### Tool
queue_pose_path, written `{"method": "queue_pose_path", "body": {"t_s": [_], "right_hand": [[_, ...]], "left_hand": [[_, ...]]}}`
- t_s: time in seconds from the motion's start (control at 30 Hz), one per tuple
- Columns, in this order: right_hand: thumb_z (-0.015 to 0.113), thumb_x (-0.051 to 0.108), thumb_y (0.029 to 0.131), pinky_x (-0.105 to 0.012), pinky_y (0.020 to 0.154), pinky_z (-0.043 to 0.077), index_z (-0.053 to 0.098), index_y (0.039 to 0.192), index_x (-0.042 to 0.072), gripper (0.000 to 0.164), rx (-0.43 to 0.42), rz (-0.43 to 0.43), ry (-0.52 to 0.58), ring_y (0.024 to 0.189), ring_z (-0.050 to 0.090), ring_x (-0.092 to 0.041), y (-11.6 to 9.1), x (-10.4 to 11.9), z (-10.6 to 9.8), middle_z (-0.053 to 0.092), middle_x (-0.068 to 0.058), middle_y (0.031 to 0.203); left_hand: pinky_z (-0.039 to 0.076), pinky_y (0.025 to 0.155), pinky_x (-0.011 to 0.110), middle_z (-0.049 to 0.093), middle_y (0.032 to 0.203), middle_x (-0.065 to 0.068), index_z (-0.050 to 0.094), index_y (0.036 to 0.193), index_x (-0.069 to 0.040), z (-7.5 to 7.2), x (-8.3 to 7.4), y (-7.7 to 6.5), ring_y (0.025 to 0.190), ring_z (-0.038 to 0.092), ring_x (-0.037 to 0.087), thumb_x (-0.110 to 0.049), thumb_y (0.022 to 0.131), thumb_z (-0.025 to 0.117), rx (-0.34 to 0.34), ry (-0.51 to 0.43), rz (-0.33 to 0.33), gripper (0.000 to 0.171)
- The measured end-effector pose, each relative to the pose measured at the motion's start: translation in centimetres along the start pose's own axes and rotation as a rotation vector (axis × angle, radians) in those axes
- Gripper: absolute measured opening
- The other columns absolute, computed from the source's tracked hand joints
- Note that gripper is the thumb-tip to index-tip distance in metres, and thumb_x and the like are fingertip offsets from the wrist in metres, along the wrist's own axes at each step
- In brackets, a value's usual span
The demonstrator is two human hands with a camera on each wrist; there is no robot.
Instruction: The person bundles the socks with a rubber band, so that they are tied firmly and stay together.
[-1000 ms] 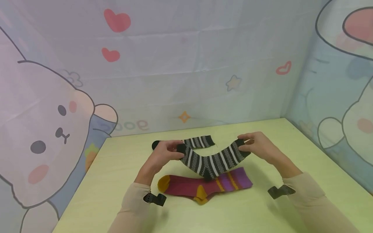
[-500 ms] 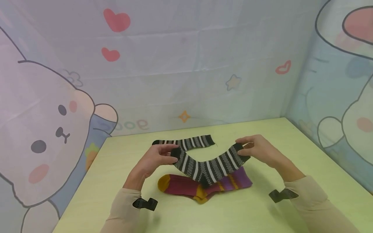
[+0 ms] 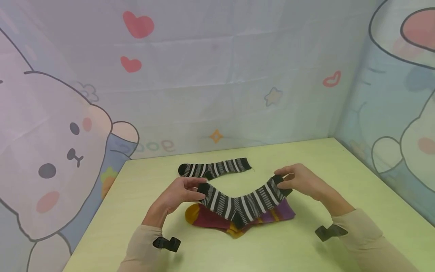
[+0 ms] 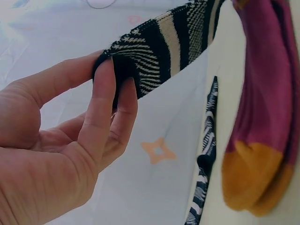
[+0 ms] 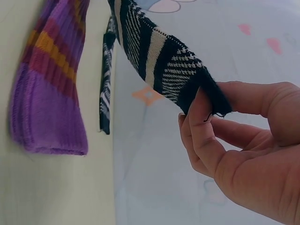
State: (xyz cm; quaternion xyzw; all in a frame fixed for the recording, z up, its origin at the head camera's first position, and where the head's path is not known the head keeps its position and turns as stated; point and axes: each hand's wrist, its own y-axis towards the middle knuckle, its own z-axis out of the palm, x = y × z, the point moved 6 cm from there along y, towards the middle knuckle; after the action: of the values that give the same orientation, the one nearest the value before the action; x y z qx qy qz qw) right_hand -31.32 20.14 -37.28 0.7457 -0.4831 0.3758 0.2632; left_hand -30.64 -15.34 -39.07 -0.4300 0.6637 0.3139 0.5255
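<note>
A black-and-white striped sock (image 3: 239, 207) hangs in a sagging curve between my two hands, its heel lowest in the middle. The left hand (image 3: 178, 194) pinches the black toe between thumb and fingers. At the other end, my right hand (image 3: 302, 181) pinches the black cuff, seen close in the right wrist view. Under the held sock lies a pair of maroon socks (image 3: 212, 220) with mustard toes and heels and purple cuffs, partly covered by it in the head view. A second striped sock (image 3: 224, 167) lies flat farther back.
All of this is over a pale yellow-green table (image 3: 136, 226). Behind it stands a cloth backdrop (image 3: 217, 75) printed with hearts and cartoon animals, which also runs along both sides. Dark wrist cameras sit on both sleeves.
Both hands have come down and nearer with the striped sock, the left also moving outward. The sock now covers more of the maroon pair, and the rear striped sock shows fully.
</note>
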Motion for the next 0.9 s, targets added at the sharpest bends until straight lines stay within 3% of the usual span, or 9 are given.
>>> {"method": "queue_pose_path", "body": {"t_s": [0.3, 0.57, 0.9], "right_hand": [[0.071, 0.008, 0.091, -0.051, 0.093, 0.05, 0.057, 0.134, -0.01, 0.049, 0.025, 0.031, 0.009, 0.105, 0.064, -0.028, -0.3, -1.9, 0.6, 0.062, -0.023, 0.126], [0.07, 0.004, 0.089, -0.048, 0.09, 0.052, 0.052, 0.135, -0.014, 0.052, 0.065, 0.065, 0.051, 0.101, 0.063, -0.026, -0.6, -4.0, 1.5, 0.062, -0.021, 0.122], [0.074, 0.001, 0.084, -0.049, 0.089, 0.052, 0.055, 0.131, -0.014, 0.052, 0.097, 0.1, 0.013, 0.113, 0.056, -0.042, -1.1, -5.4, 2.4, 0.056, -0.025, 0.125]], "left_hand": [[0.056, 0.085, 0.036, 0.067, 0.116, 0.018, 0.055, 0.132, 0.01, -0.1, 1.9, -0.3, 0.097, 0.066, 0.023, -0.001, 0.087, 0.074, 0.004, 0.026, -0.078, 0.05], [0.056, 0.083, 0.037, 0.065, 0.116, 0.018, 0.055, 0.131, 0.01, -0.3, 3.2, -0.5, 0.096, 0.065, 0.023, 0.0, 0.086, 0.075, 0.006, 0.062, -0.088, 0.051], [0.056, 0.08, 0.036, 0.063, 0.109, 0.016, 0.057, 0.128, 0.011, -0.2, 4.5, -0.7, 0.091, 0.062, 0.02, 0.004, 0.084, 0.076, 0.005, 0.091, -0.128, 0.049]]}}
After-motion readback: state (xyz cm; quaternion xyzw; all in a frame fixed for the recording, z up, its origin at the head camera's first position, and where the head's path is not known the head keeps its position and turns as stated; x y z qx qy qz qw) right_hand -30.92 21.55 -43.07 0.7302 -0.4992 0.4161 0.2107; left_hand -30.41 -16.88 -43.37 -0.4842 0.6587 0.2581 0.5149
